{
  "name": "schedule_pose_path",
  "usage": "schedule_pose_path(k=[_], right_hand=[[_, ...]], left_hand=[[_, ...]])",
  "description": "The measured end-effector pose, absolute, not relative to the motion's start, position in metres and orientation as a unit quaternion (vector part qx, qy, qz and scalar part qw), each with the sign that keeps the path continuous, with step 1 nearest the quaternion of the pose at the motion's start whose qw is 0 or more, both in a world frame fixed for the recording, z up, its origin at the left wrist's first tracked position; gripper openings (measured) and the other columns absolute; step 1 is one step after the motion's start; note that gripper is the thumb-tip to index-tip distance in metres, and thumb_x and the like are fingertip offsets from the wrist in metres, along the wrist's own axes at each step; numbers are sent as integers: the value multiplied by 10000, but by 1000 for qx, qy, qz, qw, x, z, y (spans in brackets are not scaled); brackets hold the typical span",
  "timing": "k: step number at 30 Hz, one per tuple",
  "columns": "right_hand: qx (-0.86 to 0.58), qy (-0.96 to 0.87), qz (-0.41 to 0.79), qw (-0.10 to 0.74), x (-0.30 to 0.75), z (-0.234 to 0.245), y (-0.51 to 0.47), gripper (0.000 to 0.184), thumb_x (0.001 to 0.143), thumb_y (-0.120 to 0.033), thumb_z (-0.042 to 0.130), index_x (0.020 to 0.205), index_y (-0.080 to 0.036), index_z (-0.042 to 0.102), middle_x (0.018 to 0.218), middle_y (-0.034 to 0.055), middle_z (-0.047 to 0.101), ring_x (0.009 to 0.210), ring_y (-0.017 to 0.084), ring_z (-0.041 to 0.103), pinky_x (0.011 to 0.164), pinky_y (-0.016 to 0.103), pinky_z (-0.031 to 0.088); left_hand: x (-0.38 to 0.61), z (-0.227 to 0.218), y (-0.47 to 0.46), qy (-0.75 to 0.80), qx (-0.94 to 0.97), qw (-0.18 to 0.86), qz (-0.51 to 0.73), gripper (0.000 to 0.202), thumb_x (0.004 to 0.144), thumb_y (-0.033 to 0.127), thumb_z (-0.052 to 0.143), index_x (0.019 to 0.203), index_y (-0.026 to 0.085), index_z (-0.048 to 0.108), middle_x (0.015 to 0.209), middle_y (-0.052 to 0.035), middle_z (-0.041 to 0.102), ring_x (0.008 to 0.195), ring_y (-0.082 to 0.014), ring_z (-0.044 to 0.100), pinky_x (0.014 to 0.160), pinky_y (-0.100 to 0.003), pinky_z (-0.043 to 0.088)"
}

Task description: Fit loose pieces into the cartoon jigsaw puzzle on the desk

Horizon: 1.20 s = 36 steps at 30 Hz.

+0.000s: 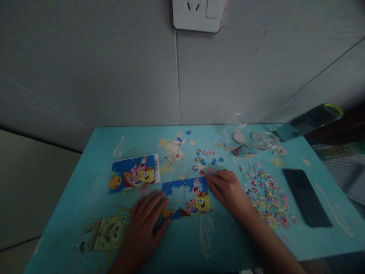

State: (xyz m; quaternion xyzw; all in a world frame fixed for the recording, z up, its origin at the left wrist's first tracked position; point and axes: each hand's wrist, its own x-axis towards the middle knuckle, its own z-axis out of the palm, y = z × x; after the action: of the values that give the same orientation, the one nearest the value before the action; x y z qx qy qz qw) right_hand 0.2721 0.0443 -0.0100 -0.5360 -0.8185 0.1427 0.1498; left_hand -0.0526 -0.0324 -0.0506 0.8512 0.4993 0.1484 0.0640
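A partly assembled jigsaw puzzle [203, 203] with a cartoon picture lies on the table, with a gap in its middle and upper left. My left hand [146, 220] rests flat, fingers apart, its fingertips on the puzzle's left edge. Just above the puzzle's upper right corner, my right hand [225, 186] is closed in a pinch at a small reddish-brown puzzle piece [202, 172]. Loose puzzle pieces [201, 160] are scattered beyond that hand. To the left lies a picture card [134, 173] showing the same scene.
A large heap of mixed puzzle pieces [266, 196] spreads right of my right forearm, beside a dark phone-like slab [307, 198]. Clear plastic containers [269, 140] and a dark cylinder [308, 121] stand or lie at the back right. A wall [128, 76] borders the patterned table [76, 198].
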Motion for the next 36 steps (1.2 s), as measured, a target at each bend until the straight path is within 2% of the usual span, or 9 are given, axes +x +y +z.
schedule_pose_path(k=[2,4,7,12,24,32,36], right_hand=[[-528,-829,120,138,266,-11,43,320,1005,-327,537,1293,-270,665,1006,94,667,910,238,588,802,386,422],[-518,-842,91,121,258,-12,40,304,995,-354,555,1254,-264,686,1016,103,658,922,251,581,785,388,412],[-507,-855,52,92,248,-11,34,264,983,-336,578,1197,-243,703,943,96,649,898,259,569,756,386,393],[-509,-857,33,65,243,-7,29,273,957,-296,629,1217,-232,681,889,83,650,852,248,561,737,376,371],[-522,-838,94,123,251,-13,33,247,991,-308,571,1186,-265,717,883,65,680,847,218,592,779,353,415],[-520,-838,101,131,251,-4,31,355,940,-445,634,1221,-234,685,994,100,701,944,271,617,843,412,455],[-553,-797,131,205,284,13,18,321,999,-374,537,1242,-209,667,984,98,701,925,245,631,872,404,474]], left_hand=[[-53,-51,-33,500,851,64,147,561,931,375,621,1448,240,448,1514,-73,481,1412,-293,411,1164,-524,322],[-53,-51,-33,502,850,65,143,557,936,380,615,1449,241,447,1515,-76,480,1410,-296,415,1161,-528,329],[-54,-52,-33,503,850,63,144,558,938,383,611,1451,242,445,1516,-77,479,1407,-296,421,1166,-531,328],[-52,-54,-32,498,852,56,152,566,939,365,609,1462,237,433,1513,-78,480,1418,-291,408,1172,-535,326],[-46,-50,-35,502,854,40,133,529,970,339,539,1475,223,432,1526,-87,467,1440,-294,388,1193,-552,317],[-43,-51,-36,502,855,28,128,521,980,367,520,1470,206,443,1542,-86,447,1455,-287,366,1206,-546,301],[-43,-54,-37,498,855,26,144,520,989,351,501,1482,205,428,1537,-97,451,1460,-287,361,1215,-554,280]])
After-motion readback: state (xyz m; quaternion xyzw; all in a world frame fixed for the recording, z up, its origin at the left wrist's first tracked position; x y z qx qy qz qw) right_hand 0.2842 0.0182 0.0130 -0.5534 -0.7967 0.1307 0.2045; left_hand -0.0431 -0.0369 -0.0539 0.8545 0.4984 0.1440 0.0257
